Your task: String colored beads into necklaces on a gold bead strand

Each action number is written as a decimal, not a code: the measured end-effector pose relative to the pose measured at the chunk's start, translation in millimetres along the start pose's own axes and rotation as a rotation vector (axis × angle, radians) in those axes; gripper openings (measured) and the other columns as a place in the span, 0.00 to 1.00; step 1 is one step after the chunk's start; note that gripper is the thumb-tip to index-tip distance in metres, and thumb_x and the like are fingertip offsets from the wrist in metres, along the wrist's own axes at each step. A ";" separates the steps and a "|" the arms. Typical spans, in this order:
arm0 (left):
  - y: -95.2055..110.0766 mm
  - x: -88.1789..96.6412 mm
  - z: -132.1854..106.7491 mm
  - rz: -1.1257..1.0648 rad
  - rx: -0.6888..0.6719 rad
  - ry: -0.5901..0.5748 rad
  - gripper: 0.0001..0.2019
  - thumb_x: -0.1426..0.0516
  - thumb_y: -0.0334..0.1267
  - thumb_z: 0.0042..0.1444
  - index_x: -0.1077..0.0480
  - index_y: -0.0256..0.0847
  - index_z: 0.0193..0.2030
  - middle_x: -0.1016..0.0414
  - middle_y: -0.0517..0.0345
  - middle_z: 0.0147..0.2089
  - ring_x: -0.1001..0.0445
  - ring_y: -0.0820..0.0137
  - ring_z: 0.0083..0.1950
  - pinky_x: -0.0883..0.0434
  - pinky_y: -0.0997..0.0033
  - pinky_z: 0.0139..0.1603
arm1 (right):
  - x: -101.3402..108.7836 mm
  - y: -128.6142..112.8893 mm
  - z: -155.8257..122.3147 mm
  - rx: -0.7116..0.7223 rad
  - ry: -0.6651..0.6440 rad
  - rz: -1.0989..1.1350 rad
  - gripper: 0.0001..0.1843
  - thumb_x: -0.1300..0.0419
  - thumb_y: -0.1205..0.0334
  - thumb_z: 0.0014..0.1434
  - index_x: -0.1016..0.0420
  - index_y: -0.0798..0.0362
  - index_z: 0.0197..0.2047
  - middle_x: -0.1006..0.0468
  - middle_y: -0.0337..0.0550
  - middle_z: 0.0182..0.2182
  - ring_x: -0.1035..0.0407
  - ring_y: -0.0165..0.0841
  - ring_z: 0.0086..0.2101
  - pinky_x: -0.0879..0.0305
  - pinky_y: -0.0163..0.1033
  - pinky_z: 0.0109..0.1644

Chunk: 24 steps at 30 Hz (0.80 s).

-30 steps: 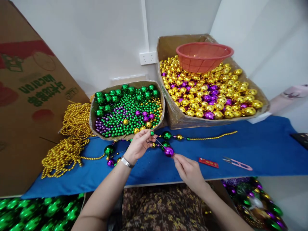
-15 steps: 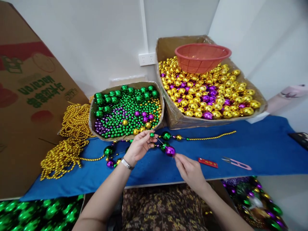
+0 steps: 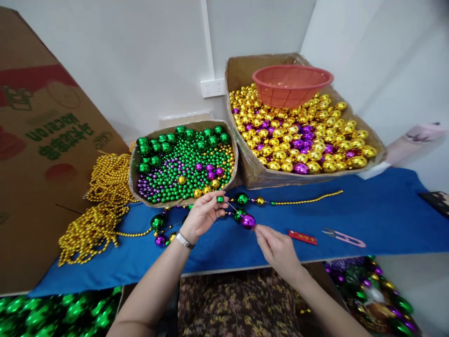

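My left hand [image 3: 201, 216] pinches a small green bead [image 3: 220, 199] just in front of the tray of green, purple and gold beads [image 3: 182, 161]. A thin thread runs from that pinch down to a large purple ball [image 3: 247, 221]. My right hand [image 3: 277, 250] pinches the thread end right beside that purple ball. A half-strung strand [image 3: 242, 199] of green, purple and gold balls lies on the blue cloth [image 3: 368, 215] between and behind both hands.
A big cardboard box [image 3: 252, 173] of gold and purple balls holds a red plastic basket [image 3: 292, 84]. Gold bead strings [image 3: 101, 206] pile at the left by a leaning cardboard sheet [image 3: 45, 154]. A red lighter [image 3: 302, 237] and pink snips [image 3: 344, 238] lie to the right.
Both hands keep their pinches; the purple ball has slid slightly right and up along the thread. The camera has tilted a little.
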<state>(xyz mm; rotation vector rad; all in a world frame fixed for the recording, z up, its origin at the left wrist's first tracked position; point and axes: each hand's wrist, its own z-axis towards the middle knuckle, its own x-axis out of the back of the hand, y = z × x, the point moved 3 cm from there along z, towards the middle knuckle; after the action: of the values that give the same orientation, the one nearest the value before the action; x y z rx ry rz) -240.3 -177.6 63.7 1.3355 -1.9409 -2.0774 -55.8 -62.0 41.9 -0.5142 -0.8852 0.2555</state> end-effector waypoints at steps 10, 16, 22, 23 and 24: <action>-4.9 -7.7 0.0 0.370 -0.086 0.034 0.16 0.41 0.44 0.54 0.29 0.38 0.47 0.25 0.55 0.33 0.26 0.72 0.33 0.31 0.74 0.33 | -9.4 17.7 -8.3 0.035 -0.033 -0.132 0.13 0.53 0.64 0.65 0.28 0.53 0.44 0.21 0.44 0.30 0.26 0.33 0.30 0.32 0.35 0.35; -54.8 -33.6 15.2 0.576 -0.194 0.056 0.11 0.41 0.44 0.53 0.25 0.37 0.37 0.23 0.51 0.41 0.27 0.68 0.40 0.32 0.72 0.41 | -35.6 40.4 -18.5 -0.236 -0.041 -0.066 0.12 0.54 0.61 0.66 0.31 0.54 0.40 0.24 0.41 0.27 0.27 0.31 0.29 0.34 0.33 0.32; -91.5 -56.3 31.4 0.806 -0.256 -0.133 0.12 0.46 0.43 0.58 0.26 0.38 0.38 0.24 0.54 0.35 0.28 0.69 0.35 0.33 0.71 0.38 | -13.0 61.9 -20.9 -0.294 0.016 -0.078 0.13 0.52 0.60 0.64 0.30 0.54 0.45 0.25 0.46 0.36 0.28 0.32 0.32 0.32 0.36 0.36; -93.7 -60.4 32.9 0.895 -0.294 -0.189 0.11 0.47 0.42 0.59 0.27 0.39 0.37 0.25 0.54 0.34 0.29 0.70 0.35 0.34 0.71 0.37 | -4.0 63.3 -18.9 -0.313 0.050 -0.036 0.14 0.51 0.59 0.64 0.31 0.54 0.48 0.25 0.46 0.37 0.29 0.31 0.29 0.32 0.35 0.35; -95.7 -64.6 34.3 0.979 -0.334 -0.249 0.11 0.48 0.41 0.60 0.27 0.39 0.37 0.26 0.55 0.34 0.30 0.70 0.35 0.34 0.71 0.38 | 4.5 63.7 -16.2 -0.329 0.085 0.016 0.15 0.50 0.59 0.64 0.32 0.53 0.51 0.26 0.45 0.38 0.31 0.29 0.27 0.32 0.35 0.35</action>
<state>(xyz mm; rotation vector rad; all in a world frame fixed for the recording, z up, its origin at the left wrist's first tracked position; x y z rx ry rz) -168.0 -92.9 17.5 -0.0009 -1.6586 -1.9046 -40.4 -11.2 2.9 -0.8321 -0.8448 0.1009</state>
